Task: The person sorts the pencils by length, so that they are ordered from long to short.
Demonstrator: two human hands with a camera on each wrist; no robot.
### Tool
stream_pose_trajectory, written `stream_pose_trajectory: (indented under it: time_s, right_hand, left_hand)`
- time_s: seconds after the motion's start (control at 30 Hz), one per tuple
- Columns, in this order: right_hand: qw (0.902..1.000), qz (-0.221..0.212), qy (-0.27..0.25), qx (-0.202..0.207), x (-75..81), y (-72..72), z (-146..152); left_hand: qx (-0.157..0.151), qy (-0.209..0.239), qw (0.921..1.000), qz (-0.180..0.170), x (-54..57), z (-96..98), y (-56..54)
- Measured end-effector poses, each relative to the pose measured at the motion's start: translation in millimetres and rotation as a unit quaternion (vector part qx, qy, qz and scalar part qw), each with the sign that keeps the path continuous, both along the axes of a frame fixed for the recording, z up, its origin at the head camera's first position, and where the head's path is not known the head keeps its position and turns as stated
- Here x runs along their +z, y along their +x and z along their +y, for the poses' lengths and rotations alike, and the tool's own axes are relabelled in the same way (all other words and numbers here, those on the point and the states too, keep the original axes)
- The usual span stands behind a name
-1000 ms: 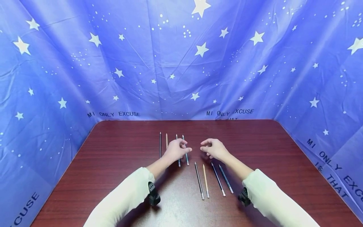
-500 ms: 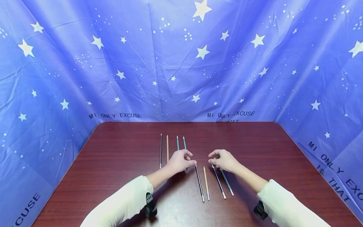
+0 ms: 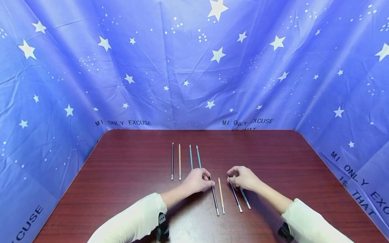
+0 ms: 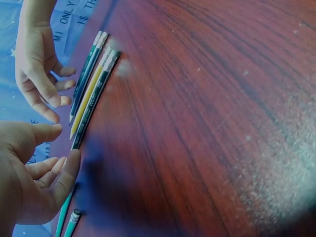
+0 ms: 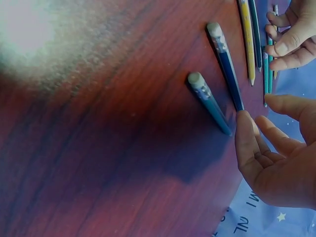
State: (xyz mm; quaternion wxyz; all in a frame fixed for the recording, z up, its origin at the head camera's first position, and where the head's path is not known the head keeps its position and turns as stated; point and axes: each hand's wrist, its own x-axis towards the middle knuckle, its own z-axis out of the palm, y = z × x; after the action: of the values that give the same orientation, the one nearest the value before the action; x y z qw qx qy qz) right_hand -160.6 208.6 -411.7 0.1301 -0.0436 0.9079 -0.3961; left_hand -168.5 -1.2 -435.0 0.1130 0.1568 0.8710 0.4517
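Over the sharpened end of a black pencil [image 3: 214, 197] is my left hand [image 3: 197, 180], thumb and fingers parted around the tip in the left wrist view. My right hand [image 3: 245, 178] hovers by the tip of a dark blue pencil [image 3: 235, 199]; its thumb [image 5: 244, 129] appears at or touching that pencil, with the other fingers apart. Between the hands lies a yellow pencil [image 3: 221, 197]. A blue-green pencil [image 3: 245, 199] is partly under the right hand. The left hand hides the lower ends of two teal pencils, one left [image 3: 190, 157] and one right [image 3: 198, 157].
Farther left on the brown wood-grain table [image 3: 127, 162] lie another black pencil [image 3: 172, 162] and a tan pencil [image 3: 179, 162], roughly parallel. A blue star-printed curtain [image 3: 182, 67] surrounds the table's back and sides.
Both hands have come nearer to me, from above the near pencils down to their tips. The left hand also shifted right, uncovering the far black and tan pencils. The pencils look unmoved.
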Motion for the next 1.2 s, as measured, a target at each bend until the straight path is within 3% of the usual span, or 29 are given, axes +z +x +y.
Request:
stream_pose_trajectory:
  time_s: [0.37, 0.6, 0.73, 0.8, 0.97, 1.2]
  right_hand:
    - [0.9998, 0.012, 0.017, -0.002, -6.3, 5.6, -1.6]
    - [0.9995, 0.019, 0.024, -0.008, -10.0, 5.8, -1.2]
    - [0.9993, 0.021, 0.029, -0.009, -10.6, 6.6, -2.3]
    - [0.9991, 0.023, 0.033, -0.010, -10.8, 6.8, -3.0]
    - [0.9978, 0.038, 0.053, -0.011, -12.5, 7.4, -4.7]
    - [0.9960, 0.049, 0.075, -0.005, -12.0, 11.4, -7.4]
  left_hand:
    - [0.009, 0.019, 0.9995, -0.023, -6.3, 7.4, 6.8]
    - [0.012, 0.022, 0.9996, -0.013, -7.2, 9.1, 6.7]
    - [0.011, 0.001, 0.9999, 0.009, -7.5, 10.5, 6.0]
    - [0.008, -0.027, 0.9990, 0.036, -7.3, 11.6, 5.3]
    - [0.005, -0.096, 0.9902, 0.101, -7.5, 13.9, 4.2]
    - [0.010, -0.120, 0.9860, 0.116, -9.2, 17.2, 6.7]
